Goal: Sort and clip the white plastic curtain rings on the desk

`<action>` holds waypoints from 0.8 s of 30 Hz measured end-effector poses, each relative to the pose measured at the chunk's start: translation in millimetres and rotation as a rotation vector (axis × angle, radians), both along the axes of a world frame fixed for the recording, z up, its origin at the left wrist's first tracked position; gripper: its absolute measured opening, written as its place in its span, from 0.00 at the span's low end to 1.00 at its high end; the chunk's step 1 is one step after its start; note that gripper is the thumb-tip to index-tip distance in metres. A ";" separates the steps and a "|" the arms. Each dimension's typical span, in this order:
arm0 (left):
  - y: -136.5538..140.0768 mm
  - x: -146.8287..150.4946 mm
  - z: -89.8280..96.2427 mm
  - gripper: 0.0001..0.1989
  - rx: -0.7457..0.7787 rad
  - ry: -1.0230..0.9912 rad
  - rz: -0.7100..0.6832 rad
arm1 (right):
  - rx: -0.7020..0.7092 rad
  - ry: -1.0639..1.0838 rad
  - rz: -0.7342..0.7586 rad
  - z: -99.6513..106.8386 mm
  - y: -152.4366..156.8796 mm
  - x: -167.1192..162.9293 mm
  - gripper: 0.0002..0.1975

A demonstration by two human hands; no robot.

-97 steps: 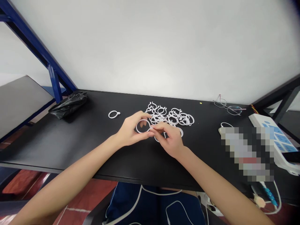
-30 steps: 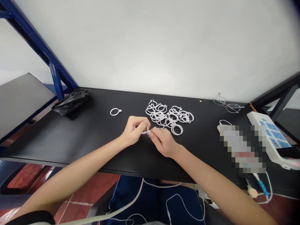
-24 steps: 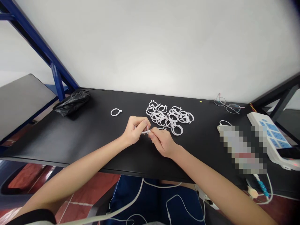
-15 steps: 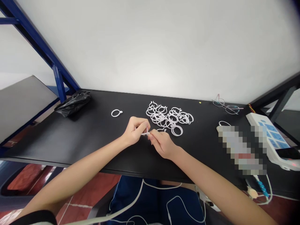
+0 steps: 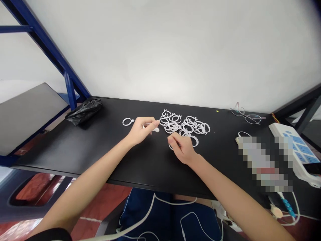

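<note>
My left hand [image 5: 143, 130] is closed around a white plastic ring [image 5: 156, 130]; its small round tab sticks out past the thumb. To the left on the black table, a single white ring [image 5: 127, 122] lies flat, its tab pointing at my left hand. My right hand [image 5: 182, 147] is curled closed just in front of a loose pile of white rings [image 5: 188, 126]. Part of another ring [image 5: 171, 146] shows beside its fingertips, the rest hidden by the hand. What the right fingers hold, if anything, cannot be made out. Several piled rings have small open prongs.
A crumpled black plastic bag [image 5: 84, 112] lies at the table's left end. On the right are eyeglasses [image 5: 247, 115], a blurred-out device [image 5: 263, 164] with a cable, and a white power strip [image 5: 296, 147]. A white wall [image 5: 160, 50] rises behind the table [image 5: 100, 150].
My hands have moved apart: the left went up and away with its ring, while the right let go of that ring's tab and shifted right. The view has moved slightly.
</note>
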State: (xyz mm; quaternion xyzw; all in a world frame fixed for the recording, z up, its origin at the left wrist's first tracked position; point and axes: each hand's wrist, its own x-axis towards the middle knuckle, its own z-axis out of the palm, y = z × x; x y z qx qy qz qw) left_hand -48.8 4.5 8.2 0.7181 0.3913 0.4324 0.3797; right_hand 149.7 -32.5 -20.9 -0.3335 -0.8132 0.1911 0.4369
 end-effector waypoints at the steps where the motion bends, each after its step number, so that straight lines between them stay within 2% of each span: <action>1: 4.0 -3.4 -0.4 0.21 -0.002 0.030 0.048 | 0.017 0.017 -0.037 0.2 1.3 2.0 0.15; 4: 13.2 -10.6 -4.1 0.19 0.014 0.149 0.165 | 0.066 0.063 -0.108 0.9 3.4 5.0 0.16; 7: 17.6 -13.3 -9.0 0.19 0.041 0.250 0.224 | 0.088 0.070 -0.109 0.1 3.3 4.0 0.15; 11: 22.6 -19.5 -15.4 0.23 0.131 0.553 0.422 | 0.045 0.052 -0.090 -3.1 2.7 0.9 0.16; 14: 30.2 -30.1 -21.1 0.22 0.206 0.753 0.565 | -0.006 0.030 -0.061 -4.0 3.7 0.5 0.17; 18: 39.1 -42.1 -30.8 0.21 0.273 0.915 0.636 | -0.065 -0.010 -0.050 -3.0 7.1 3.1 0.18; 24: 42.3 -45.0 -43.3 0.19 0.224 1.026 0.692 | -0.153 -0.143 -0.062 -3.3 10.7 5.6 0.18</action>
